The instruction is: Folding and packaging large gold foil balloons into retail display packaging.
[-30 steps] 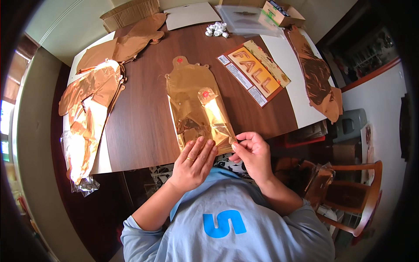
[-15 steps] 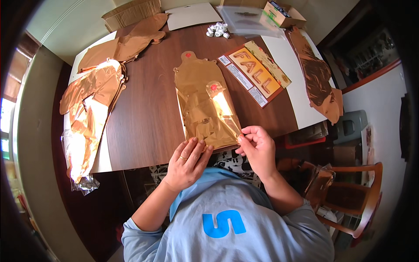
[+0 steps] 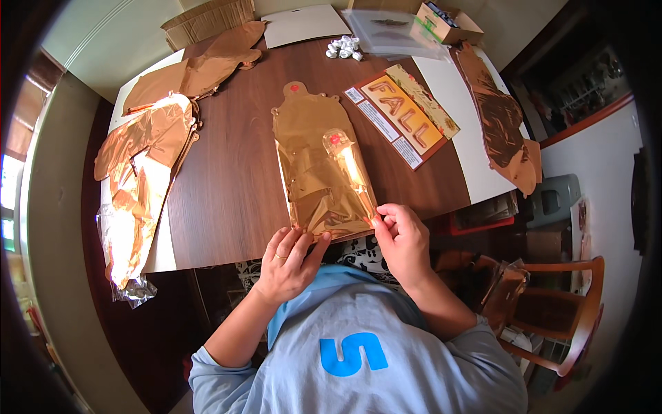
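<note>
A flat gold foil balloon (image 3: 314, 148), partly folded over itself, lies on the table in front of me, its near end at the table's edge. It has a rounded tab with a red mark at the far end, and a second such tab lies on its upper face. My left hand (image 3: 286, 259) has its bent fingers on the near left corner, the thumb toward the middle of the edge. At the near right corner, my right hand (image 3: 402, 241) pinches the foil between thumb and fingers. The near part of the foil is creased.
More foil balloons lie at the left (image 3: 148, 165), the far left (image 3: 196, 72) and the right (image 3: 493, 114) of the table (image 3: 231, 200). A printed packaging card (image 3: 402, 116), white curled pieces (image 3: 343, 47) and an open box (image 3: 452, 26) are farther back. A wooden chair (image 3: 552, 310) stands right.
The foil balloon has shifted slightly left, and its near part is more crumpled. My left hand has moved a little left and nearer with fingers more bent; my right hand has shifted slightly left.
</note>
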`<state>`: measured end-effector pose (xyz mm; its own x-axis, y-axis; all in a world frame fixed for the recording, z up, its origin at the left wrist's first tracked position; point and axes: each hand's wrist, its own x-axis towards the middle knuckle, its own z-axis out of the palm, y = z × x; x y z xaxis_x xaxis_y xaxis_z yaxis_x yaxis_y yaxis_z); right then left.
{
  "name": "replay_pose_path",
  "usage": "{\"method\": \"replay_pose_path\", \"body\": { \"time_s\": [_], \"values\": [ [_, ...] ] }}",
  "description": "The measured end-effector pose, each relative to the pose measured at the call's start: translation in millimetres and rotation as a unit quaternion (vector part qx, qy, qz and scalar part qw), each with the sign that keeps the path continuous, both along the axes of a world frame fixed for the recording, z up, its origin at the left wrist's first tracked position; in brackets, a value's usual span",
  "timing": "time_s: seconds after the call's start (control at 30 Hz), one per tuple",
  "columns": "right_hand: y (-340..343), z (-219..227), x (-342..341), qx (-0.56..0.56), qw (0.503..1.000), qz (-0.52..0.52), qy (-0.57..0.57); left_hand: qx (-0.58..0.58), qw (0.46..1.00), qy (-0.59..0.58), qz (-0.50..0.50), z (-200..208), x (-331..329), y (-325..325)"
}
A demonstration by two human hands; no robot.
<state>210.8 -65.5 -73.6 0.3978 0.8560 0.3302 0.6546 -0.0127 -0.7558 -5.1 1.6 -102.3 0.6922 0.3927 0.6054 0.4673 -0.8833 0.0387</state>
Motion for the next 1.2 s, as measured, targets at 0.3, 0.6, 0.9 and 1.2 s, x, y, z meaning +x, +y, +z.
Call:
{"method": "replay_pose_path", "body": {
  "time_s": [0.3, 0.6, 0.9, 1.2],
  "values": [
    [-5, 5, -8, 0.022, 0.966, 0.035, -0.256, -0.011, 1.0, 0.004, 0.0, 1, -2, 0],
    [-18, -7, -32, -0.078, 0.935, 0.217, -0.271, -0.01, 1.0, 0.012, 0.007, 2, -6, -1],
    [-18, -8, -30, -0.1, 0.922, 0.232, -0.293, -0.095, 0.995, 0.019, -0.002, 35, -17, 19],
    [-10, -30, -32, -0.106, 0.96, 0.208, -0.154, -0.181, 0.951, 0.088, -0.234, 57, 60, 38]
  ]
}}
